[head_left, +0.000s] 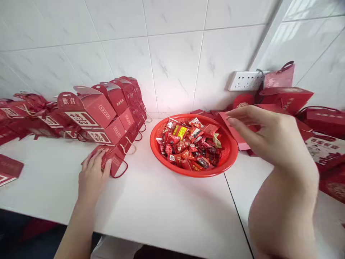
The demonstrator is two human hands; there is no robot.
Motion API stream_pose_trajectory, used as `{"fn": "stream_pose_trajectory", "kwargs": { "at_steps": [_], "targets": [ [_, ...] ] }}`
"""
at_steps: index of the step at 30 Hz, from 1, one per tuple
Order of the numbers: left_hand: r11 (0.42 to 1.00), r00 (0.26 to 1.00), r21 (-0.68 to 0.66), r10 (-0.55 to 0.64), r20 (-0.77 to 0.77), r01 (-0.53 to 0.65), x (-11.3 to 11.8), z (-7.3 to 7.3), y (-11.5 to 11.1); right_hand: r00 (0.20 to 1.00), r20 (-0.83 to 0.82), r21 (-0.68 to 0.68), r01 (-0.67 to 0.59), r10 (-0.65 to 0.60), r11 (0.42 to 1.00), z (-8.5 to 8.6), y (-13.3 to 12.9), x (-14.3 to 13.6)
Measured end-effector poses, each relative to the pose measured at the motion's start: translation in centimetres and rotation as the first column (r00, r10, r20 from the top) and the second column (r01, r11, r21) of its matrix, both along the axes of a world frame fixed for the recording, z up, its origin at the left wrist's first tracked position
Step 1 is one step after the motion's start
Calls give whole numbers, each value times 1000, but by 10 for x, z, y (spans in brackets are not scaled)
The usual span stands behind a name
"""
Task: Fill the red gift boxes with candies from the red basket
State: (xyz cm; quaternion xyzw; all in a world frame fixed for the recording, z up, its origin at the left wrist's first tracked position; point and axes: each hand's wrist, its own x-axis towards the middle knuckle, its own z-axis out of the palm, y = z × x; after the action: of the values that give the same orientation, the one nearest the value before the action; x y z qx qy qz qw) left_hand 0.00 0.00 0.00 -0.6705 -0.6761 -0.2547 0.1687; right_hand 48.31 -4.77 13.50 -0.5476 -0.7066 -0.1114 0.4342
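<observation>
My left hand (pixel 92 172) lies over the near end of a small red gift box (pixel 116 158). Its fingers are on the top and its thumb on the side, holding the box against the white table. This box, with a dark red cord handle, stands in front of a stack of similar red boxes (pixel 101 108). My right hand (pixel 265 135) is raised to the right of a red plastic basket (pixel 155 149). Its fingers are loosely bent, with a gap between thumb and forefinger and nothing visible in them. Wrapped candies (pixel 188 144) fill the basket.
More red boxes and bags (pixel 287 99) crowd the right side, beneath a wall socket strip (pixel 245 81). Other red boxes (pixel 51 118) line the back left, and one box (pixel 9 169) lies at the left edge. A tiled wall (pixel 175 64) closes off the white table (pixel 167 205).
</observation>
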Motion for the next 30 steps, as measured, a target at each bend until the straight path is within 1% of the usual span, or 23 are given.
{"fn": "stream_pose_trajectory", "kwargs": {
  "at_steps": [6, 12, 20, 27, 30],
  "targets": [
    [998, 998, 13, 59, 9, -60, 7, -1, -10, 1000, 23, 33, 7, -8, 999, -3, 2, 0],
    [995, 996, -36, 90, -1, -90, 9, 6, -10, 1000, 19, 24, 16, -16, 1000, -1, 0, 0],
    [997, 998, -61, 54, -12, -55, 1, 8, -6, 999, 44, -9, 27, -26, 1000, 0, 0, -1],
    [994, 1000, -107, 17, 12, -16, 1, 11, 0, 1000, 13, -90, 2, -1, 996, 3, 2, -4],
    [988, 999, -150, 44, 9, -42, 2, 16, 0, 999, -29, -152, -20, 15, 988, 4, 0, -1]
  ]
}}
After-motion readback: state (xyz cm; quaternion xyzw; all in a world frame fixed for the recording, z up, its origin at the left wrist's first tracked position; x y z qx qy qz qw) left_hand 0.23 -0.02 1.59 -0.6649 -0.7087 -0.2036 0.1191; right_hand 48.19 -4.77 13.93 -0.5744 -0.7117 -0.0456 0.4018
